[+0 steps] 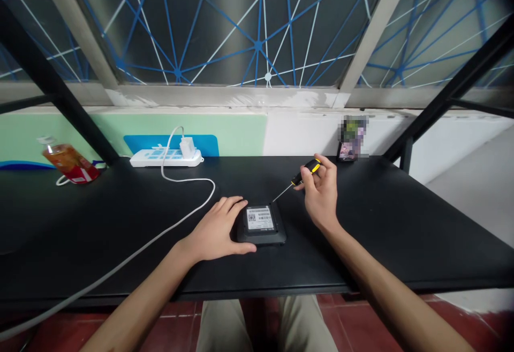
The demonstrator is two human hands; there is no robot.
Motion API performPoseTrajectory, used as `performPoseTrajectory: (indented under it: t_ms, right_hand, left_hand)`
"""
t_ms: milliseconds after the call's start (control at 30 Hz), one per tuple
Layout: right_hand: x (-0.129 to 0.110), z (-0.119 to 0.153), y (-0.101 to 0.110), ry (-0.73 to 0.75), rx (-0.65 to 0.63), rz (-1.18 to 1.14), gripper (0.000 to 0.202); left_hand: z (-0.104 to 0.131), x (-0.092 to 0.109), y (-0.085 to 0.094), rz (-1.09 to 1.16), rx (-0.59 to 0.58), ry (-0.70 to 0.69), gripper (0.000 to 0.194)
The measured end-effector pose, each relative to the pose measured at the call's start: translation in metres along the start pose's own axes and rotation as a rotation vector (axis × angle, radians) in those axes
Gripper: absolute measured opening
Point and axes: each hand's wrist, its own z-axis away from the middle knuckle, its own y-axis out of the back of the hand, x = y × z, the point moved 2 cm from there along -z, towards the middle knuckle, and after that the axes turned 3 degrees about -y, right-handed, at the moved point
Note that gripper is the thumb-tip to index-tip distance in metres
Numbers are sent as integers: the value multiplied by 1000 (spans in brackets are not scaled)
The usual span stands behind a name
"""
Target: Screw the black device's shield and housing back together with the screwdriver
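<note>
A flat black square device [263, 238] with a white printed label and a QR code lies label-up on the black table. My left hand [217, 229] grips it from the left side, fingers at the far edge and thumb along the near edge. In my right hand [324, 194] is a screwdriver [309, 171] with a black and yellow handle, held between thumb and fingers. Its thin shaft slants down to the left, and the tip is at the far right corner of the device. Whether the tip sits in a screw is too small to tell.
A white power strip [150, 158] with a charger [187, 147] plugged in stands at the back. Its white cable [160, 230] runs across the table's left side. A drink bottle [72, 162] is at far left. A pixelated upright object [352, 137] leans at the back right.
</note>
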Motion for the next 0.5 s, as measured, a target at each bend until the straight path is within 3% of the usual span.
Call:
performPoseTrajectory:
  t_ms: [300,500]
  right_hand:
    - [-4,5,-3,14,-50,-2,44]
    - [-3,-2,1,24,38,-18,36]
  left_hand:
    - [0,1,1,10,11,-9,94]
    - [0,0,0,11,21,-20,95]
